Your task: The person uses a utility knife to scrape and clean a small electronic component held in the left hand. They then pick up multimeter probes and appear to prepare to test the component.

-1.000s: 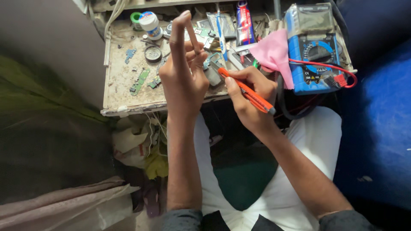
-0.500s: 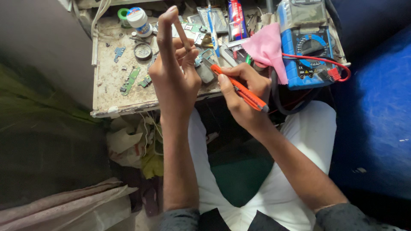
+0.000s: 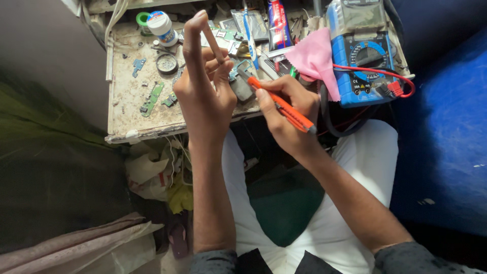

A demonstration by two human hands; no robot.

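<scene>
Between your two hands, at the near edge of the worn workbench [image 3: 132, 109], sits a small grey component [image 3: 242, 87], partly hidden behind your left hand, so its exact form cannot be told. Your right hand [image 3: 289, 114] is clenched around an orange tool [image 3: 281, 105], gripped like a pen, with its tip angled toward that grey component. Your left hand [image 3: 205, 91] is raised upright just beside the tool tip, with the forefinger extended and a thin stick-like item [image 3: 215, 43] pinched between the fingers; what that item is cannot be told.

Beyond your right hand lies a pink cloth [image 3: 315, 58], and just past it stands a blue multimeter [image 3: 362, 61] with a red lead [image 3: 378, 73] curving around its front. Beyond your left hand, small green circuit boards [image 3: 152, 99] lie scattered on the bench surface, with a round tin [image 3: 167, 63] and a white jar with a blue lid [image 3: 161, 25] farther out. A red tube [image 3: 278, 18] lies at the far edge, above your right hand.
</scene>
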